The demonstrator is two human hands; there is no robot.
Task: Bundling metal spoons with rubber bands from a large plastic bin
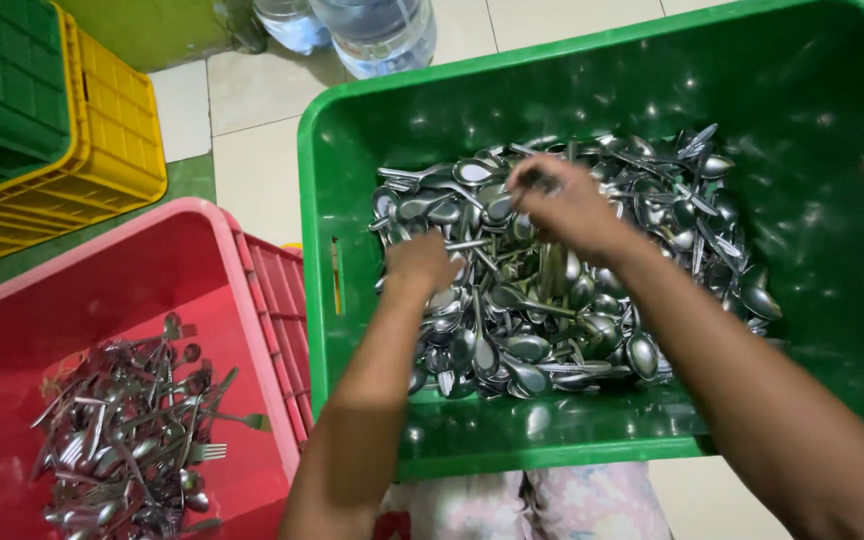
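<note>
- Green crate point(832, 330), glossy hard plastic with a slot handle: the spoon heap point(552, 310) still covers much of its floor, so most of the sorting looks left to do.
- Red crate point(102, 290) to my left, ribbed wall: a smaller tangle of forks point(132, 440) lies inside, the part that seems done.
- Yellow and green crates stacked far left on the tiled floor.
- My right hand point(572, 210): grip pinched together on a thin metal handle above the heap.
- My left hand point(422, 262): fingers down among the shiny steel bowls; grip hidden, I cannot tell.
</note>
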